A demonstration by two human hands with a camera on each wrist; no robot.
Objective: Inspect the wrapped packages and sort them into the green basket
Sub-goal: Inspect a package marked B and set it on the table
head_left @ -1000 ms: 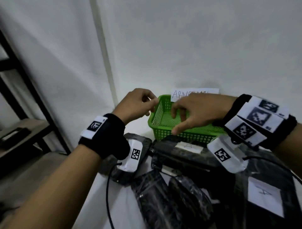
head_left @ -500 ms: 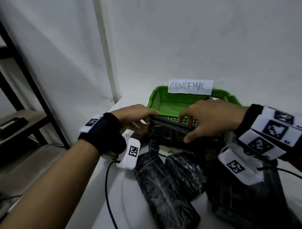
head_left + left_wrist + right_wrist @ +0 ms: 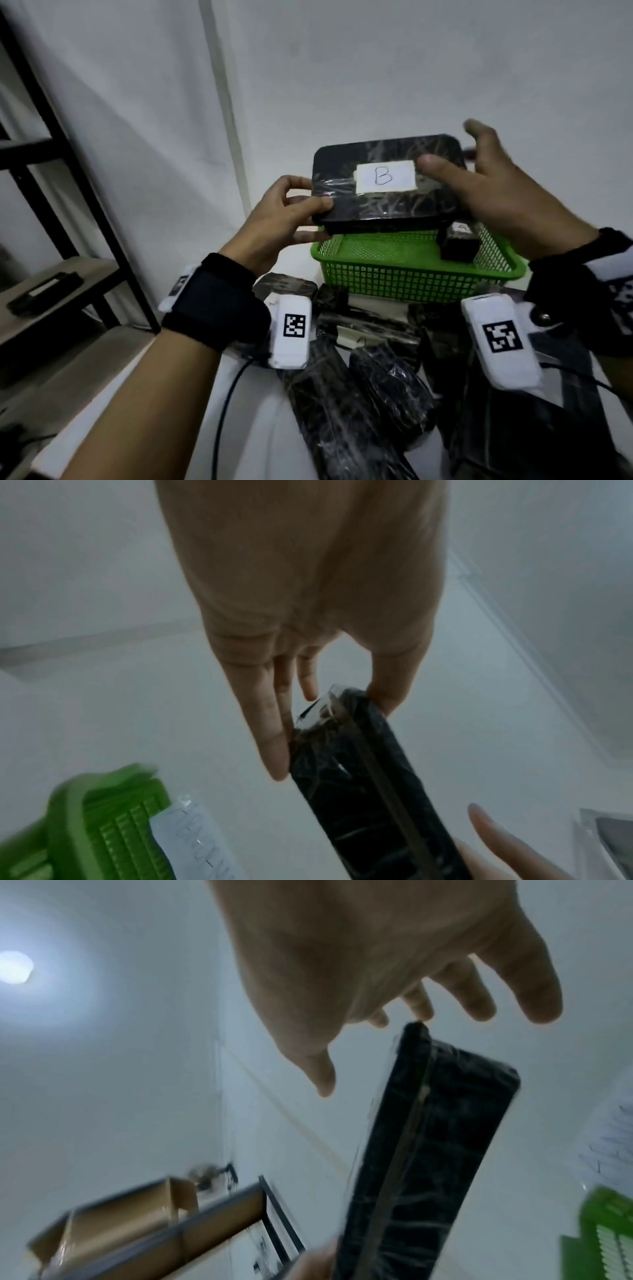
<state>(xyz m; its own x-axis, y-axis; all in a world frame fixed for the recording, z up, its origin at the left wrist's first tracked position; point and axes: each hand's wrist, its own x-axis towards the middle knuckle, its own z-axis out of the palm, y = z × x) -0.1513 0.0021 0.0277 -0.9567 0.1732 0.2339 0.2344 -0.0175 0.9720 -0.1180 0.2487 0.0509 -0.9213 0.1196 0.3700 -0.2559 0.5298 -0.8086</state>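
A flat black wrapped package (image 3: 383, 202) with a white label marked B is held up over the green basket (image 3: 404, 277). My left hand (image 3: 315, 219) pinches its left end, thumb on top and fingers underneath; the left wrist view shows the left hand (image 3: 329, 723) on the package (image 3: 369, 777). My right hand (image 3: 452, 147) is at the right end with fingers spread, blurred. In the right wrist view the right hand (image 3: 377, 1056) stands open beside the package (image 3: 428, 1150), at most a fingertip touching its corner. A small black package (image 3: 459, 245) lies in the basket.
Several more black wrapped packages (image 3: 387, 387) lie piled on the white table in front of the basket. A paper sign (image 3: 192, 840) hangs on the basket's back rim. A black-framed shelf (image 3: 51, 171) stands at the left. White walls close in behind.
The package has been lifted from the pile to above the basket, its B label now facing me. My right hand has let go of it and opened; the left still holds it.
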